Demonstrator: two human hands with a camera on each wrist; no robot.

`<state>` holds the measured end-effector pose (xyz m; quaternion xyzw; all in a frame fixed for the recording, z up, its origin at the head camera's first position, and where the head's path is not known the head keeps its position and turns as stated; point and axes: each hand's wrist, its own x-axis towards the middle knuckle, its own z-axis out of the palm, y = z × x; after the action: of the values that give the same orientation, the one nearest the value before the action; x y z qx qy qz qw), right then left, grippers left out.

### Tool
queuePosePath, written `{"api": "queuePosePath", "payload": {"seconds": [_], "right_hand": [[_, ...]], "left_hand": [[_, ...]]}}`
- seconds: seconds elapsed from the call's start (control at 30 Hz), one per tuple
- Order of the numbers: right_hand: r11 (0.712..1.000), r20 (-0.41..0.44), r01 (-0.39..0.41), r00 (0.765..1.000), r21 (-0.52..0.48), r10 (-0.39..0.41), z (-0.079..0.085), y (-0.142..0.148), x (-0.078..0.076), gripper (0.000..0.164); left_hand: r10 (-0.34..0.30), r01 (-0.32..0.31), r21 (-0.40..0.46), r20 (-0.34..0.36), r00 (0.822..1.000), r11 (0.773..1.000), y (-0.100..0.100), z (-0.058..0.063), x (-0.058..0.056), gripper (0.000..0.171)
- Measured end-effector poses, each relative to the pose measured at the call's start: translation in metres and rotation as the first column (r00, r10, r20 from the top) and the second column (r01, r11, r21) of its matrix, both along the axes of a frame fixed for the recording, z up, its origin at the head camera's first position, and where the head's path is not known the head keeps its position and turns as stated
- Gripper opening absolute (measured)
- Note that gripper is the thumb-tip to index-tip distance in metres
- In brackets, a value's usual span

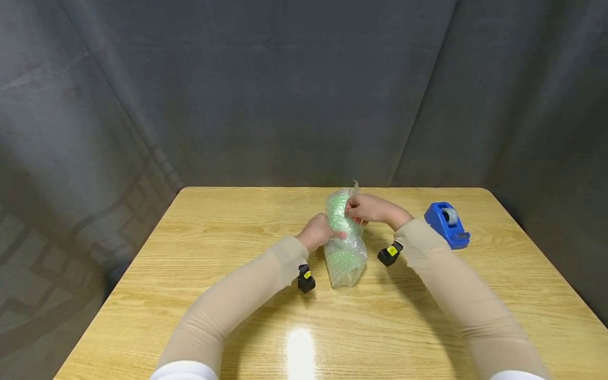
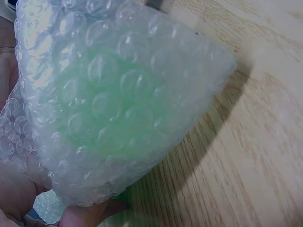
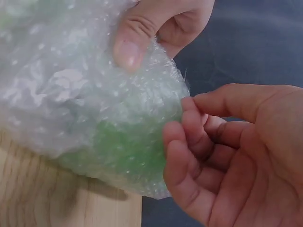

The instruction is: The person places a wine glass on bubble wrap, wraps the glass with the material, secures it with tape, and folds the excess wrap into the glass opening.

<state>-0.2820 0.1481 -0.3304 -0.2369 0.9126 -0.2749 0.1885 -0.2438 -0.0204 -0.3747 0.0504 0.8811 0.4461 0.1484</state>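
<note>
A long bundle of clear bubble wrap (image 1: 345, 264) with something green inside lies on the table in the head view. My left hand (image 1: 317, 232) grips its left side, thumb laid across the top; that thumb (image 3: 129, 53) presses on the plastic in the right wrist view. At the bundle's far right edge, my right hand (image 1: 372, 208) pinches the wrap between thumb and index finger, its other fingers curled against the side. Close up in the left wrist view, the bubble wrap (image 2: 109, 104) tapers to a folded end and hides most of the hands. The green content's kind cannot be made out.
A blue tape dispenser (image 1: 446, 224) with a roll of clear tape stands on the right part of the wooden table (image 1: 228, 253). Dark grey curtains (image 1: 266, 95) hang behind the table and at both sides.
</note>
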Motion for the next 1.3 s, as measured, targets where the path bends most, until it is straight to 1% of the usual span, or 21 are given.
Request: {"api": "queuePosePath", "payload": {"seconds": [0.13,0.23,0.3,0.4,0.43,0.5,0.57,0.63,0.67,0.73,0.83,0.93,1.07,1.1,1.2,1.3], "right_hand": [[0.998,-0.01,-0.009,1.0,-0.055,0.009,-0.004,0.004,0.001,0.019],[0.998,-0.011,-0.028,1.0,-0.063,0.027,-0.004,0.009,0.0,0.02],[0.999,0.003,-0.036,0.999,-0.034,0.036,-0.003,0.014,-0.001,0.02],[0.997,-0.008,-0.041,0.999,0.069,0.042,0.002,0.018,-0.001,0.019],[0.994,-0.029,-0.038,0.999,0.099,0.041,0.004,0.018,-0.001,0.02],[0.991,-0.11,-0.021,0.993,0.131,0.036,0.009,0.015,0.0,0.02],[0.994,-0.207,-0.005,0.978,0.112,0.028,0.013,0.009,0.0,0.019],[0.997,-0.275,-0.021,0.961,0.072,0.04,0.014,0.001,0.001,0.014],[0.997,-0.3,-0.045,0.952,0.069,0.064,0.013,-0.002,0.001,0.011],[0.99,-0.322,-0.105,0.938,0.091,0.128,0.008,-0.007,0.0,0.005],[0.974,-0.329,-0.168,0.92,0.155,0.211,-0.001,-0.011,0.0,0.01],[0.957,-0.386,-0.208,0.881,0.204,0.274,-0.006,-0.013,0.0,0.014],[0.932,-0.454,-0.256,0.82,0.255,0.349,-0.006,-0.012,0.001,0.021],[0.931,-0.458,-0.26,0.815,0.258,0.355,-0.006,-0.012,0.001,0.022],[0.933,-0.457,-0.253,0.819,0.255,0.347,-0.006,-0.01,0.002,0.022],[0.932,-0.483,-0.258,0.801,0.255,0.354,-0.009,-0.007,0.004,0.018]], "left_hand": [[0.003,-0.004,-0.014,-0.007,1.0,1.0,0.0,0.001,0.0,0.04],[0.01,-0.01,-0.003,-0.007,1.0,1.0,0.0,0.0,0.0,0.041],[0.014,-0.014,0.02,0.002,1.0,1.0,0.0,0.0,0.001,0.042],[0.023,-0.023,0.023,0.013,1.0,0.999,0.001,-0.002,0.002,0.044],[0.025,-0.026,0.025,0.016,1.0,0.999,0.001,-0.002,0.002,0.044],[0.031,-0.031,0.018,0.018,0.999,0.999,0.001,-0.002,0.002,0.045],[0.03,-0.031,0.013,0.018,0.999,0.999,0.001,-0.002,0.002,0.045],[0.024,-0.024,0.015,0.012,1.0,1.0,0.0,-0.001,0.002,0.044],[0.017,-0.018,0.01,0.006,1.0,1.0,0.0,-0.001,0.002,0.043],[0.002,-0.002,0.003,-0.006,1.0,1.0,-0.001,-0.001,0.002,0.041],[-0.014,0.014,-0.012,-0.019,1.0,1.0,-0.002,-0.001,0.002,0.04],[-0.016,0.015,-0.017,-0.022,1.0,1.0,-0.003,-0.002,0.001,0.04],[-0.004,0.003,-0.039,-0.019,1.0,0.999,-0.003,-0.002,-0.001,0.046],[-0.001,0.0,-0.043,-0.018,1.0,0.999,-0.003,-0.003,-0.001,0.047],[-0.003,0.002,-0.036,-0.019,1.0,0.999,-0.003,-0.004,-0.001,0.045],[-0.023,0.023,0.011,-0.031,0.999,1.0,-0.003,-0.006,-0.002,0.041]]}}
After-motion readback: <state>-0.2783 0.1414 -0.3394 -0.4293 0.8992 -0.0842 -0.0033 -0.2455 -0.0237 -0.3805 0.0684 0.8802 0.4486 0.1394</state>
